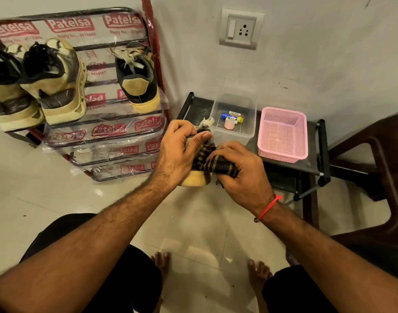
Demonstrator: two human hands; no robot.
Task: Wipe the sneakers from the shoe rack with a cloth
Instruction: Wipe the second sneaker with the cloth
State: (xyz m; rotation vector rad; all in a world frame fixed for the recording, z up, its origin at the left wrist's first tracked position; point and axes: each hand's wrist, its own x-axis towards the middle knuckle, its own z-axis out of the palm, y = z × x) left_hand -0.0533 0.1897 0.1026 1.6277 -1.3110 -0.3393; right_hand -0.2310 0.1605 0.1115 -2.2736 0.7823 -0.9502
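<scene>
My left hand (182,150) grips a dark sneaker (194,178) with a tan sole, held in the air in front of me; most of it is hidden by my hands. My right hand (240,170) presses a dark checked cloth (218,164) against the sneaker's side. The matching sneaker (137,75) stands on the top shelf of the plastic-wrapped shoe rack (107,132) at the left. Two chunky beige-and-black sneakers (55,82) sit on the same shelf further left.
A low black stand (315,154) to the right carries a clear plastic box (235,118) with small items and a pink basket (282,134). A brown plastic chair (378,168) stands at the far right. A wall socket (239,28) is above. My bare feet rest on the tiled floor.
</scene>
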